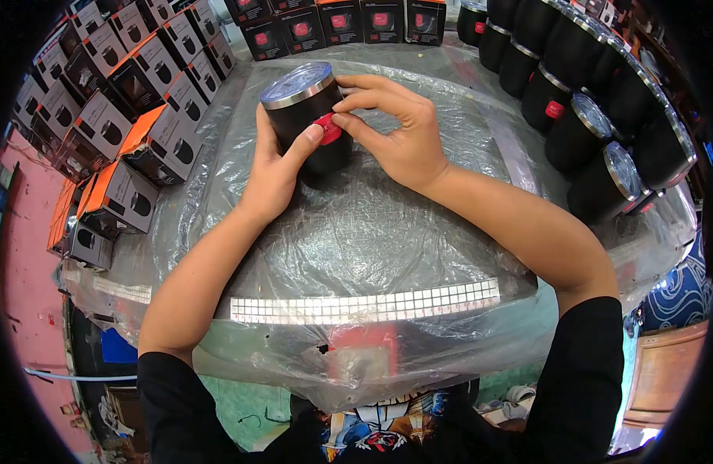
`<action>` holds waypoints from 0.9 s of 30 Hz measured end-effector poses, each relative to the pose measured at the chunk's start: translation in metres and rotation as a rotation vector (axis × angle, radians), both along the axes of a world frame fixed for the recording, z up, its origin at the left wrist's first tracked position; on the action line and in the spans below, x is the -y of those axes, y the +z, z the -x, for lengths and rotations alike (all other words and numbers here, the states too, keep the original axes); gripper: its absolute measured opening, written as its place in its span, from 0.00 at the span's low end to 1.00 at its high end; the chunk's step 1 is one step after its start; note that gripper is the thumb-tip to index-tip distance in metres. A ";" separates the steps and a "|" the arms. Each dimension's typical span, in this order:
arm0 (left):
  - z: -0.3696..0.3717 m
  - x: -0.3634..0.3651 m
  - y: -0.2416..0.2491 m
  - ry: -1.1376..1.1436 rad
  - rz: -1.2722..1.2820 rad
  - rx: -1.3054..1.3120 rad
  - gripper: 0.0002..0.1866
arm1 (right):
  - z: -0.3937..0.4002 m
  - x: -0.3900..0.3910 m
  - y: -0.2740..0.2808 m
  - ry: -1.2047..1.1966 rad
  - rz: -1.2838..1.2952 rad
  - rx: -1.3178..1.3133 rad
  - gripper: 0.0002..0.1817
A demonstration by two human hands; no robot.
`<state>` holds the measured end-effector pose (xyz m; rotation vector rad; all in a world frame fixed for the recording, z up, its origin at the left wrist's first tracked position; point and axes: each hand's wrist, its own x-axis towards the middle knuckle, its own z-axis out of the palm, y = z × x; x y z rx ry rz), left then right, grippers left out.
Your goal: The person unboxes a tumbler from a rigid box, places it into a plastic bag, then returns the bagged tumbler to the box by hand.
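A black tumbler [304, 108] with a clear lid stands on the plastic-covered table [356, 232], slightly tilted. My left hand [273, 166] wraps around its near side, thumb pressed on a red label [329, 130] on the cup's wall. My right hand [391, 127] comes in from the right, and its fingertips pinch and press the same red label. Both hands touch the tumbler.
Black and orange boxes [128, 116] are stacked along the left and far edges. A row of black lidded tumblers [588, 100] lines the right side. A strip of small white squares [364, 303] lies near the table's front edge.
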<state>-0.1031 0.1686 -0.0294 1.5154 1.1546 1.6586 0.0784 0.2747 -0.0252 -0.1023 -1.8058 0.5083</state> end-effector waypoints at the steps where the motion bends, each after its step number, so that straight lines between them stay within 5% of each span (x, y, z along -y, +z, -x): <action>1: 0.000 0.000 0.000 0.001 0.003 0.002 0.37 | 0.000 0.001 0.000 -0.002 0.001 -0.001 0.08; 27: -0.002 -0.002 -0.002 -0.006 -0.035 0.007 0.30 | 0.001 0.003 -0.002 -0.005 -0.130 0.043 0.06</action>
